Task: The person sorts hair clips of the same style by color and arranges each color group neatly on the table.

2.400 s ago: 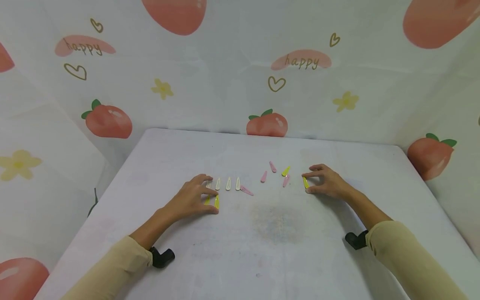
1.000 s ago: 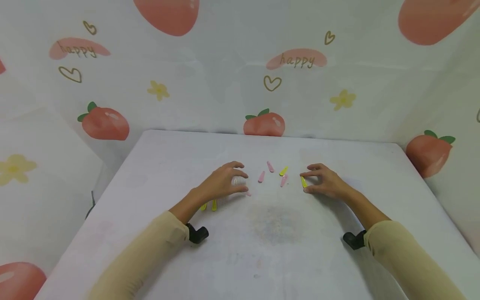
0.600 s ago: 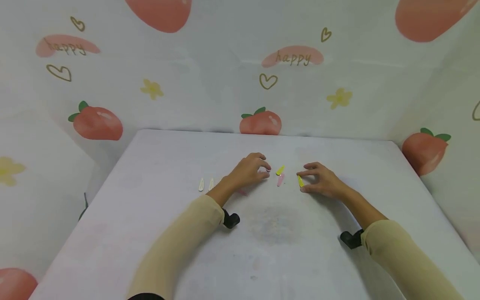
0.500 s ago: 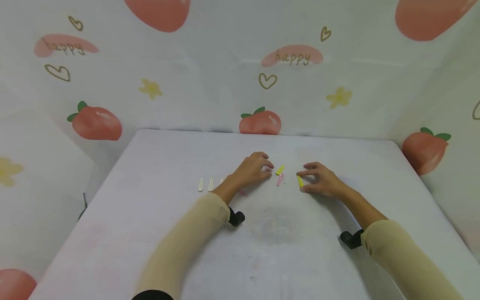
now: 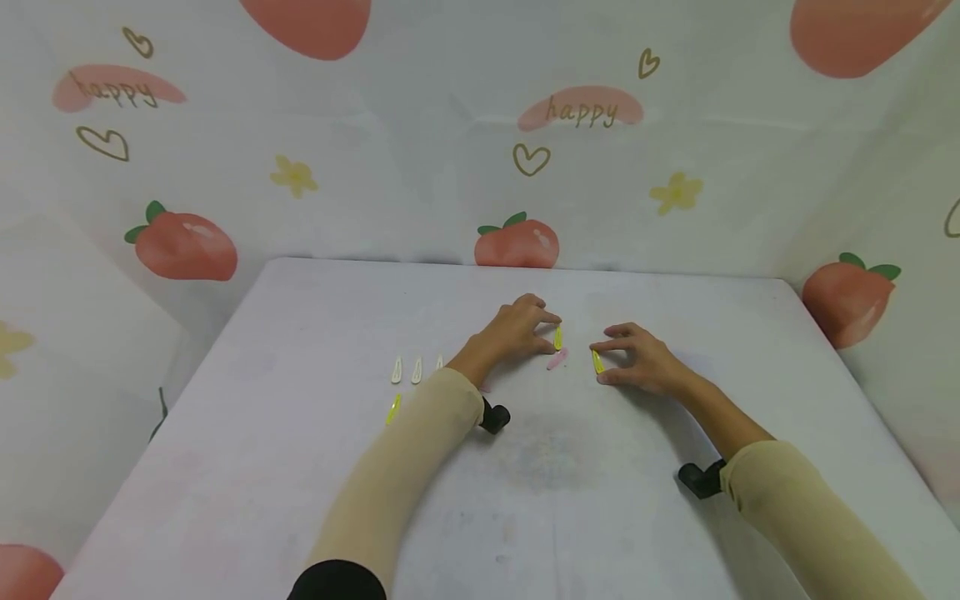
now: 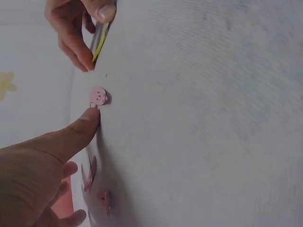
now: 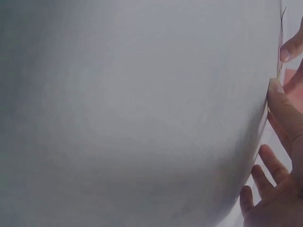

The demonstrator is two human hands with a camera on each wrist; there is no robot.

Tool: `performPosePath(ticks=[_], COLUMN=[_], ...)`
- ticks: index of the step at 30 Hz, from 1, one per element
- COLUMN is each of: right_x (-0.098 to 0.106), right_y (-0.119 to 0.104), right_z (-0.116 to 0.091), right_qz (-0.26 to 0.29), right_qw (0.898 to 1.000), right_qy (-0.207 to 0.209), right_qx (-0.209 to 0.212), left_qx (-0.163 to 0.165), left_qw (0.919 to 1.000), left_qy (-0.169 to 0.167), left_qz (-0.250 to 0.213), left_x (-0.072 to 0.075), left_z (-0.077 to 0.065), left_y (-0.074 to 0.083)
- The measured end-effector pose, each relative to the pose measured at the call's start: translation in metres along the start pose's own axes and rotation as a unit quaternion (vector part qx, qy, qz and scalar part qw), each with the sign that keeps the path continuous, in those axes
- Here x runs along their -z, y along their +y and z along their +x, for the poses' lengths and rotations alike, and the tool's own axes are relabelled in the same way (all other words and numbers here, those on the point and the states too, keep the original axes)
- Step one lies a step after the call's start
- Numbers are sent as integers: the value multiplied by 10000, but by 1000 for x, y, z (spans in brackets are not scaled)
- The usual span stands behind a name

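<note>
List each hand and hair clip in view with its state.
Left hand, pinching a yellow clip end to end
Right hand, pinching another yellow clip likewise
Third yellow clip, lying loose
White clips, in a row, third partly hidden
Pink clip between hands, lying loose
Other pink clips, mostly hidden in head view

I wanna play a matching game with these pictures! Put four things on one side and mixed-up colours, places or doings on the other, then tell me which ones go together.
Things:
1. White clips
2. Right hand
3. Pink clip farthest right in the head view
4. Sleeves

Matches:
A. Beige
B. On the table, by the thumb of the left hand
C. Side by side in a row
D. Pinching a yellow clip

Right pairs:
1-C, 2-D, 3-B, 4-A
</note>
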State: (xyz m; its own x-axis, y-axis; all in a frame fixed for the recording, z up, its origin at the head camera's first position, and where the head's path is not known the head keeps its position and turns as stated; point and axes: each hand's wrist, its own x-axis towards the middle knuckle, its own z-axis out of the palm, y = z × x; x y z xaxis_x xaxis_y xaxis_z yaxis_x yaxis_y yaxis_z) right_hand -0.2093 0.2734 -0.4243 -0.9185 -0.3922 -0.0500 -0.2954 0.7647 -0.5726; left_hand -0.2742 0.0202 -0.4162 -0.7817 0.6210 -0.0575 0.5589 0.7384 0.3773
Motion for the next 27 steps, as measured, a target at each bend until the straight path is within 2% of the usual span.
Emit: performPosePath(ticks=[6, 12, 17, 23, 27], right_x=[1, 1, 0, -1, -2], right_y=[-3, -6, -6, -6, -6], right_z=[1, 2, 3, -1, -2], right_qz=[-6, -31, -39, -82, -75], right_qw=[10000, 10000, 10000, 9999, 10000], right_qy=[6, 6, 7, -2, 16], right_qx=[45, 22, -13, -86, -8], left_qx=[116, 174, 191, 147, 92], left_qw=[9998, 9997, 9996, 9974, 9956], left_qy=[-144, -65, 68, 295, 503], left_qz=[86, 132, -174, -635, -785], left_x=[0, -3, 1, 13, 23], left_z=[2, 3, -1, -19, -42], left_y=[2, 3, 2, -11, -29])
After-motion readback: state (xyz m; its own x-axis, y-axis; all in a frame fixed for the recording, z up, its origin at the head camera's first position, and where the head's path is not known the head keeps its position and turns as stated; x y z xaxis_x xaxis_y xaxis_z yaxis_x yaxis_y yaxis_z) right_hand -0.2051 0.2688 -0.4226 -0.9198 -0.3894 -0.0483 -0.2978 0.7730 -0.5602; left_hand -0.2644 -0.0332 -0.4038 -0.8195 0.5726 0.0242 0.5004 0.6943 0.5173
